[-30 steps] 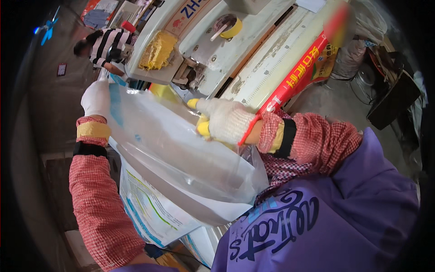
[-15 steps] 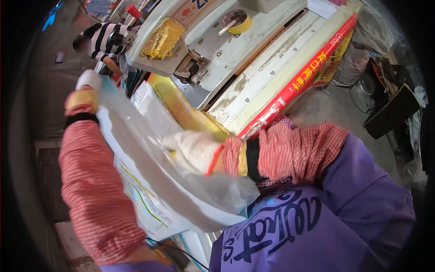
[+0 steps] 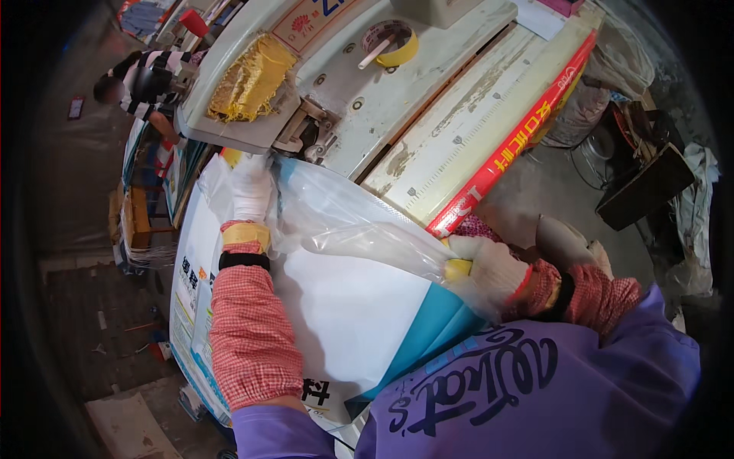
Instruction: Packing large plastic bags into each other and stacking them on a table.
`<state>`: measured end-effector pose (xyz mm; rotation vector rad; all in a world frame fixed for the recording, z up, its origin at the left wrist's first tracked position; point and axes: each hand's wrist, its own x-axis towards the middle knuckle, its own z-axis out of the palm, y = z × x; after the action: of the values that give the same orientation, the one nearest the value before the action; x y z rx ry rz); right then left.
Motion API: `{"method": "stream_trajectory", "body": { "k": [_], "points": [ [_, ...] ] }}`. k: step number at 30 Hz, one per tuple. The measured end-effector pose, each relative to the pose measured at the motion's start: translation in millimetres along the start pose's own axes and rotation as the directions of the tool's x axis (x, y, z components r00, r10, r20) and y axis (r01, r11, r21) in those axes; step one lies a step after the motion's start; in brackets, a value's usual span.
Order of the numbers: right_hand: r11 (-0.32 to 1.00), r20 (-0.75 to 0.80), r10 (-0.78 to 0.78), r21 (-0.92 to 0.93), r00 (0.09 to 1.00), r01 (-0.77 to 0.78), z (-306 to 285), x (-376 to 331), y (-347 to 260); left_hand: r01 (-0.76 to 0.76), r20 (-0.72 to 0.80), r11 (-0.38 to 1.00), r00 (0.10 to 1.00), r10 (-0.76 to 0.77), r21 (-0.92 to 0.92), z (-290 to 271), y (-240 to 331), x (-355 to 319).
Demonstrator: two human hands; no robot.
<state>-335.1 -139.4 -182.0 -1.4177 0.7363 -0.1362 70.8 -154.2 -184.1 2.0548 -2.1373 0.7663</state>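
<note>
A white and blue woven sack (image 3: 344, 314) lies across my front, with its clear plastic liner (image 3: 367, 233) drawn out along the top edge. My left hand (image 3: 251, 187), in a white glove, is closed on the liner and sack edge, just below the head of the sewing machine (image 3: 313, 130). At the other end of the edge my right hand (image 3: 489, 268), gloved with yellow at the fingertips, pinches the liner beside the front of the machine table. Between my hands the liner is stretched and creased. My left fingertips are partly hidden under the machine head.
A tape roll (image 3: 390, 42) with a white stick in it lies on the machine bed. Yellow woven cloth (image 3: 256, 76) covers part of the machine head. Red banding (image 3: 520, 141) edges the worn table. Another person (image 3: 157, 80) works at far left. A dark board (image 3: 642, 187) stands at right.
My left hand has moved right, from the far left to the machine head. My right hand has come out of the sack's mouth and moved right, now gripping the liner. The view has shifted slightly.
</note>
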Motion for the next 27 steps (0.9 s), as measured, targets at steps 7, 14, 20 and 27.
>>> {"method": "stream_trajectory", "body": {
  "k": [7, 14, 20, 27],
  "points": [
    [0.848, 0.054, 0.036, -0.531, 0.998, -0.002, -13.4, 3.9, -16.4, 0.201, 0.085, 0.947, 0.979, -0.185, -0.250, -19.3, 0.2, 4.7],
    [0.680, 0.046, 0.332, -0.704, 0.942, -0.205, -21.1, -7.6, -38.4, 0.199, 0.489, 0.964, 0.867, -0.090, -0.174, -59.8, 25.5, 10.1],
    [0.655, 0.000, -0.006, -0.755, 1.000, 0.004, 2.3, 25.7, -26.2, 0.040, 0.307, 0.999, 0.951, -0.037, -0.003, 4.5, -39.7, 22.5],
    [0.275, 0.126, -0.513, -0.913, 0.849, 0.302, 55.2, 188.6, -56.7, 0.286, 0.153, 0.957, 0.949, -0.277, -0.040, -63.0, -92.1, 103.2]
  ]
}}
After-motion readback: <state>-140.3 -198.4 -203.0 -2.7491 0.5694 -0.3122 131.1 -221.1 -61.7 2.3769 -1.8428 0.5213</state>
